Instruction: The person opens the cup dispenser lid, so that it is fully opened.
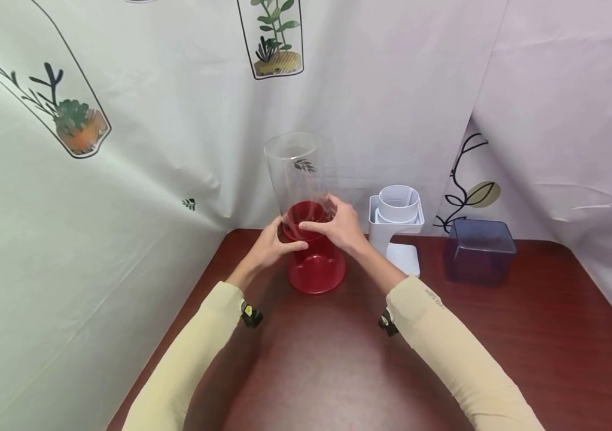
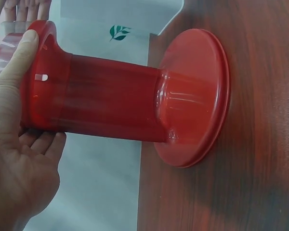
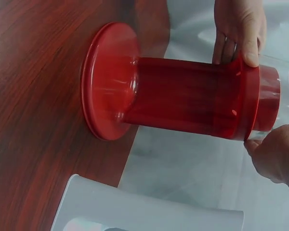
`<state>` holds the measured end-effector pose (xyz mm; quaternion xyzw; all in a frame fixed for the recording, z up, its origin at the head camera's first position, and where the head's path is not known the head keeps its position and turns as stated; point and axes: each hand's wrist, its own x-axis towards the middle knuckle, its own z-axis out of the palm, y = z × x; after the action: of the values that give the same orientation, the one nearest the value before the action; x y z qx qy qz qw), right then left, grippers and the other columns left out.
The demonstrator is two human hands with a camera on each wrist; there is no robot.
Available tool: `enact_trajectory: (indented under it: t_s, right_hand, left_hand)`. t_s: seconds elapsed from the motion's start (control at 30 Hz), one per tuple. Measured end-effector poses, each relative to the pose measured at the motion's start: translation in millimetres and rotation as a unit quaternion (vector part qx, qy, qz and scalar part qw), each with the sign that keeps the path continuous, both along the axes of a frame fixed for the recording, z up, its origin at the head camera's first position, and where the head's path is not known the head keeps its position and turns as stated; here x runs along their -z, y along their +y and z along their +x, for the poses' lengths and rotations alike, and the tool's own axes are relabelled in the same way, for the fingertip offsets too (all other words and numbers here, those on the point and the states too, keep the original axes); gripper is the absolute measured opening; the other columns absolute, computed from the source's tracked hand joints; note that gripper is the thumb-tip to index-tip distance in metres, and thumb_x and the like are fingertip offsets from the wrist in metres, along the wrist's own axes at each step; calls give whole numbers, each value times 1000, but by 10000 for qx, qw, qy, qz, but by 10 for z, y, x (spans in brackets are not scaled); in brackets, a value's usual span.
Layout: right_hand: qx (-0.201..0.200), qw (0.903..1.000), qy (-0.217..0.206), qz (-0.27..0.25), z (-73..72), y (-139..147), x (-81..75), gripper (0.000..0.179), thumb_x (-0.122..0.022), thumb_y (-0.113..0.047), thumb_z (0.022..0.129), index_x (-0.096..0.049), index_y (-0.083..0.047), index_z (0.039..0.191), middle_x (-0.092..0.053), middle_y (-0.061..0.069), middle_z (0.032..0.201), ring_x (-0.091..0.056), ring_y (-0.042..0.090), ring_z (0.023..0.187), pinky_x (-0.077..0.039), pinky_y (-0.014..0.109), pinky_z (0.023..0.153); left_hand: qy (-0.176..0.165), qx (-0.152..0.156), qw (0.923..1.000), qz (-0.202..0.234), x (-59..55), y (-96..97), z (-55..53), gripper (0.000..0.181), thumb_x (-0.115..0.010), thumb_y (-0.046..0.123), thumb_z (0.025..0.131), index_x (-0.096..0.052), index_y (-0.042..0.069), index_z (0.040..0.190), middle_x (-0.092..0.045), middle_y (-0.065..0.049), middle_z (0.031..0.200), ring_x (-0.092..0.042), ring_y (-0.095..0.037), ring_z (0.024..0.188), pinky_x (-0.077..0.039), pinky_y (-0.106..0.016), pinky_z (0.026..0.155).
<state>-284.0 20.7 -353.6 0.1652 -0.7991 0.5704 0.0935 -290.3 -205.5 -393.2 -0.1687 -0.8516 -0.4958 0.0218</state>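
A red stand (image 1: pixel 317 276) with a round foot and a narrower column stands upright on the table. Into its wide red collar (image 3: pixel 250 103) fits the lower end of a clear open-topped cylinder (image 1: pixel 291 176). My left hand (image 1: pixel 269 245) grips the collar from the left, its thumb across the front, as the left wrist view shows on the red collar (image 2: pixel 38 84). Higher up, my right hand (image 1: pixel 342 224) holds the bottom part of the clear cylinder, with the thumb in front; the right wrist view shows that hand (image 3: pixel 279 151) at the cylinder just above the collar.
Right of the stand is a white holder (image 1: pixel 396 209) with a round cup-like ring on top and a flat foot. Farther right sits a dark blue see-through box (image 1: pixel 479 251). A pale curtain (image 1: pixel 381 108) with plant prints hangs behind the reddish-brown table (image 1: pixel 316 359).
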Motion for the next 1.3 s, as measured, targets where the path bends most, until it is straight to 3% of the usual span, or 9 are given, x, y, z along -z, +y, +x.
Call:
enact_trajectory:
  t_s: [0.5,0.8,1.1,1.3]
  right_hand:
    - [-68,9998,-154,-74,223,150,38,91,-95,-33,81,-51,-1,154,-61,18,148,-61,30,135,-49,43,112]
    - [-403,9972,-363,-518,402,240,31,91,-94,-25,83,-47,-1,157,-56,19,153,-56,30,141,-48,43,114]
    - [-622,9942,-514,-717,540,324,23,91,-94,-19,82,-46,-2,158,-54,16,156,-53,30,144,-45,42,115]
    - [-693,9937,-511,-716,638,414,25,90,-94,-17,82,-47,-2,157,-53,14,158,-51,30,145,-44,43,117]
  left_hand:
    - [82,-160,9988,-448,-13,128,250,94,-93,37,83,-42,6,156,-62,-12,142,-62,-28,125,-53,-49,107]
    - [163,-298,9966,-746,-14,217,423,94,-94,42,81,-43,10,152,-62,-8,140,-61,-25,123,-55,-45,104]
    - [267,-485,9939,-951,-16,303,590,91,-97,47,76,-47,12,143,-64,-4,131,-64,-22,116,-58,-43,97]
    - [258,-491,9932,-1025,-20,385,693,92,-97,48,75,-46,14,144,-64,-2,133,-64,-19,116,-59,-40,96]
